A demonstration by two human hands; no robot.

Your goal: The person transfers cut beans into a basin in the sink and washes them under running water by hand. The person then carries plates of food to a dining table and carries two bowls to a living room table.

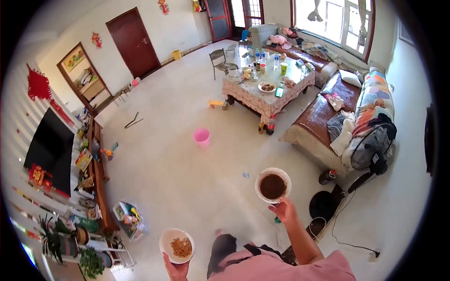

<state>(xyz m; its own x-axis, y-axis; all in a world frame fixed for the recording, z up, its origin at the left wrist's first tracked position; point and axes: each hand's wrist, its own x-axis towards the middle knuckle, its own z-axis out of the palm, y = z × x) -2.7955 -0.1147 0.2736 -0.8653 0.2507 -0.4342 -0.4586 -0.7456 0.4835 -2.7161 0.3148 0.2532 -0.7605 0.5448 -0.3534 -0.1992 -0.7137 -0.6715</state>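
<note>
My left hand (176, 269) holds a white bowl (165, 240) by its lower edge, at the bottom of the view. Light brown food pieces (181, 247) lie in it. Farther right and higher, my right hand (285, 210) grips the near rim of another white bowl (287, 178), which contains something dark brown (273, 186). The two bowls are well apart, and both appear roughly level. Most of the fingers are hidden beneath the bowls.
A pink bucket (202, 136) stands on the floor ahead. Beyond it is a cloth-covered table (248, 91) with bottles and dishes. A sofa (311, 117) and fan (375, 159) are right; a toy bin (129, 218) and TV cabinet (101, 187) are left.
</note>
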